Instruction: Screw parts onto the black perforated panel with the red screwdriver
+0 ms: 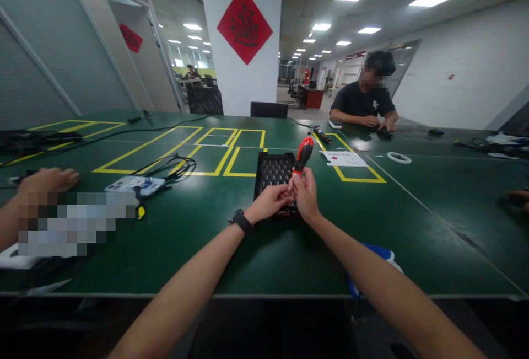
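A screwdriver (305,154) with a red and black handle stands nearly upright, its handle end raised. My right hand (306,196) is closed around its lower part. My left hand (270,203), with a dark watch on the wrist, is closed in a pinch close against the right fingers. Whatever the left fingertips grip is too small to make out. Beneath and behind both hands lies a black open case (275,170) with a grid-like inside. Its near end is partly covered by my hands, and the screwdriver's tip is hidden.
The green table (198,237) carries yellow tape outlines. A phone (136,184) and black cables lie to the left, near another person's hand (49,182). A paper sheet (345,159) and a white ring (399,157) lie right. A person (366,100) sits across the table.
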A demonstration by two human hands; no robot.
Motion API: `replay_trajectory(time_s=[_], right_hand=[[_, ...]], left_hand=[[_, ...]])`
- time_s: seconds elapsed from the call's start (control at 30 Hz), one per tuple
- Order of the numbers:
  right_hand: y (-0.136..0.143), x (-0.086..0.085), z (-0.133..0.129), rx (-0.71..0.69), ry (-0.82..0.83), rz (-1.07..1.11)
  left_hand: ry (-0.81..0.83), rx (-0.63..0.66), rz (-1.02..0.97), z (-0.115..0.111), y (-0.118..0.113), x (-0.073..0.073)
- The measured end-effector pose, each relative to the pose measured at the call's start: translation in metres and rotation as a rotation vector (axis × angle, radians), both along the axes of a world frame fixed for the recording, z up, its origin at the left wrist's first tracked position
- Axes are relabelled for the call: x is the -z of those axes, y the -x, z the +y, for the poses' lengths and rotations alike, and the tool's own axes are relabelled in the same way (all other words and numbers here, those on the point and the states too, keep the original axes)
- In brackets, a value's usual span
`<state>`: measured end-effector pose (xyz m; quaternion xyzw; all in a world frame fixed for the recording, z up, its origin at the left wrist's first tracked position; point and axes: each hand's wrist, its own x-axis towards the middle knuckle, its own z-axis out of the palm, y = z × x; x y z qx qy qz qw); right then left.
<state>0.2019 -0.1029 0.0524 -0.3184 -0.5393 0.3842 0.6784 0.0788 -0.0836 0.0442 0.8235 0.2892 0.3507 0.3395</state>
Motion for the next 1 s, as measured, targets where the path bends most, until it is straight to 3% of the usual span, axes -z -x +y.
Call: replay_trajectory(time_s=[0.47,0.73,0.87,1.0], right_hand=[[0.0009,-0.0017,-0.0028,-0.023,0.001,0.007],[-0.0043,-0.003,0.0001,-0.126,0.064,-0.023],[-0.0044,-0.0026,0.0001,-0.105,0.046,-0.044],[-0.0026,-0.0025,-0.0023,-0.07,0.011,-0.052]], left_hand=[[-0.028,-0.053,0.019,0.0002,0.001,-0.0006],[-0.042,0.049,0.027,0.0,0.0024,-0.0006],[-0.02,0.092,-0.004,-0.0005,0.0024,-0.001],[-0.006,0.04,0.02,-0.0016,0.0025,-0.0019]])
